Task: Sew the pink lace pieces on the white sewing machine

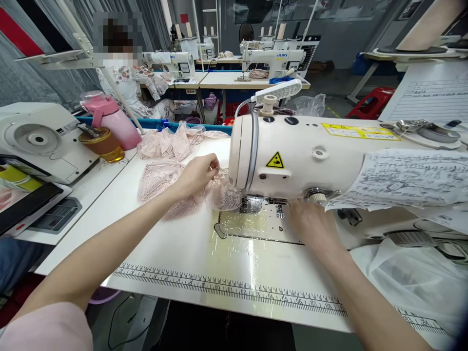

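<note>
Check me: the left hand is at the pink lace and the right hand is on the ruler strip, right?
Not quite: the head view shows the right hand under the sewing machine's arm, not on the ruler strip. The left hand is at the pink lace.

Your left forearm (120, 243) stretched diagonally forward, left hand (199, 173) curled in a pinch, while your right forearm (365, 285) angled inward, right hand (313, 223) low, fingertips obscured.

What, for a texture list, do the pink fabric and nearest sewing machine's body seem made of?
Pink fabric: probably thin lace or mesh, matte; openwork patterning shows, though the fibre is unclear.
Sewing machine's body: likely cream-painted metal, perhaps some plastic; it looks smooth, rigid and softly shiny.
</note>
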The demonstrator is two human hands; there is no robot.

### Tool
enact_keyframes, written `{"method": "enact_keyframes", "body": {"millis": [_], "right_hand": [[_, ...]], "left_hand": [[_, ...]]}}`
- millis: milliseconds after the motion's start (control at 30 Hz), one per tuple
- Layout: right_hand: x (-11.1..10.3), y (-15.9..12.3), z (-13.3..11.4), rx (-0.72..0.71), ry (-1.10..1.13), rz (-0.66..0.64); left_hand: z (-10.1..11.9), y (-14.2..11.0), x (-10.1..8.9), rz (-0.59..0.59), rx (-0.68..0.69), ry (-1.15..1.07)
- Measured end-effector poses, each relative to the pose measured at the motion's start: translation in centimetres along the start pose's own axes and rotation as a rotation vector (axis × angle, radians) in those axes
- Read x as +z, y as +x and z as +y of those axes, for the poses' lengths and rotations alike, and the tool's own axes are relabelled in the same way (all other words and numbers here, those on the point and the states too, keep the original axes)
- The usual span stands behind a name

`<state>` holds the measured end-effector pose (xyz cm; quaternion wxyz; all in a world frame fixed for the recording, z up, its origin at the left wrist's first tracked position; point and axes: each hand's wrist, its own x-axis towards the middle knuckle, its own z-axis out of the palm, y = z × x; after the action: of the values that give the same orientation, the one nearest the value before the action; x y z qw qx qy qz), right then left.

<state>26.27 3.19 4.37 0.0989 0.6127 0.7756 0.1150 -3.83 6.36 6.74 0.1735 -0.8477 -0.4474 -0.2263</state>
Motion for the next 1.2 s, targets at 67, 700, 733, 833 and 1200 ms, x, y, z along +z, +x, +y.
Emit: {"method": "enact_keyframes", "body": {"millis": [67,700,733,833,1200], "right_hand": [[-0.3,0.0,0.1,0.014,-0.027,-0.013],[-0.3,-1.7,-1.9,-0.344,0.662,0.018],[-0.5,-1.9,-2.0,-0.38,0.699,0.004],[-1.3,-2.4,-2.5,-0.472,0.79,-0.013],[-1.7,-5.1,-5.8,-0.811,0.422,0.072]], "left_hand": [[2.3,-2.1,-1.1,0.006,-0.045,-0.029],[7.8,-10.4,-2.0,0.074,0.493,-0.191],[7.8,-10.5,-2.1,0.066,0.504,-0.205],[7.9,-10.6,-2.3,0.057,0.53,-0.229],[8.4,-11.8,-2.1,0.194,0.492,-0.275]]}}
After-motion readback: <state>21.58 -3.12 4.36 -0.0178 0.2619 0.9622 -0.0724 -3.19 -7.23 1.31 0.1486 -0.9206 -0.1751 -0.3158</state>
